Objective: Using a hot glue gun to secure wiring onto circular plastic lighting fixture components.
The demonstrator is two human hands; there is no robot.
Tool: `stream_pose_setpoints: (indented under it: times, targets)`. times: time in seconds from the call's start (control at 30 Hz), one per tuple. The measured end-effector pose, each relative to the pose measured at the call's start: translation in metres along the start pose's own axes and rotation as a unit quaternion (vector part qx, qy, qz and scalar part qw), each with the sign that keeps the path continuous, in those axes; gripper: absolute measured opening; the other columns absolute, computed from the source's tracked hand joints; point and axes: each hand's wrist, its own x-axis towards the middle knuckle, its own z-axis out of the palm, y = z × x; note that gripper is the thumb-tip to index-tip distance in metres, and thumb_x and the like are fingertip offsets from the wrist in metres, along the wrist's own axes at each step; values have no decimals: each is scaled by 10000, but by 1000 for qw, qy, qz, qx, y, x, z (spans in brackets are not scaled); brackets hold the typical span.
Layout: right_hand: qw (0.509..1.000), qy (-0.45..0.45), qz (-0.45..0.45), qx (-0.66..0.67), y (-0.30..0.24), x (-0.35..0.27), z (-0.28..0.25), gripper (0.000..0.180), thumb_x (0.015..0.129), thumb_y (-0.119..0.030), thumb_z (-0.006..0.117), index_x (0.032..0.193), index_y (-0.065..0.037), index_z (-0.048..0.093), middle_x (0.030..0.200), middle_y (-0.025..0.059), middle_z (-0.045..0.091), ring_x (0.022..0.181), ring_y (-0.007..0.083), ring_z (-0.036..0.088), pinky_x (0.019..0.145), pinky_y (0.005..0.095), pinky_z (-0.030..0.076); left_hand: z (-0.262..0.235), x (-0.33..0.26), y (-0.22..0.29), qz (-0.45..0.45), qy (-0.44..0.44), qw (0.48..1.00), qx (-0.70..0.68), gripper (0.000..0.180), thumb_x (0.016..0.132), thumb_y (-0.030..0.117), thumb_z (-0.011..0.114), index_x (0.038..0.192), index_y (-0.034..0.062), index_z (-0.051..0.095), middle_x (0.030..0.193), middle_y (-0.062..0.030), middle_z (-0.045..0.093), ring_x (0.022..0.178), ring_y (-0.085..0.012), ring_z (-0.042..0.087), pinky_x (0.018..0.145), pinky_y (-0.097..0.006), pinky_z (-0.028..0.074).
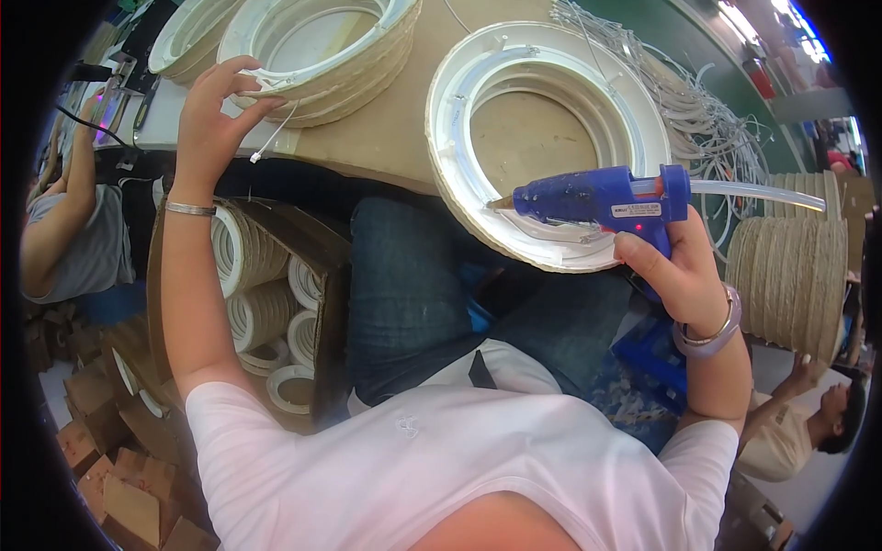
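My right hand is wrapped round the handle of a blue hot glue gun. A clear glue stick sticks out of its back, and a small red light glows on its side. The gun's nozzle points left, over the lower rim of a white ring-shaped frame with a clear strip along its inside. At the upper left, my left hand closes its thumb and fingers on the near rim of a second ring frame, wrapped outside in beige cord. A thin white wire with a small plug hangs below that hand.
Another ring frame stands at the far left of the brown tabletop. Bundled white wires lie at the right, beside stacked cord-wrapped rings. A cardboard box of rings stands below left. Two other people sit at the sides.
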Motion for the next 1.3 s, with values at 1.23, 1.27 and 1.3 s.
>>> stream_pose_setpoints:
  times: [1.23,1.27,1.3]
  targets:
    - [989,139,49,-16,9,-66,-36,334,757,-156,548,1032,9,456,818,83,554,703,123,524,607,219,415,18,-11,-27,-29,19,999,-3,338,725,143,633,1033,49,530,876,-66,569,850,-164,527,767,-279,403]
    - [990,125,55,-30,11,-66,-36,320,759,-148,547,1027,2,459,808,77,552,699,120,520,616,219,410,18,-12,-27,-30,20,999,-4,338,725,143,633,1033,49,530,876,-66,569,850,-164,527,767,-279,403]
    - [990,124,55,-31,12,-66,-36,320,759,-148,547,1027,2,459,808,77,552,699,120,520,616,219,410,17,-12,-28,-24,24,999,-4,338,725,141,632,1034,49,529,878,-68,569,850,-165,528,766,-279,404]
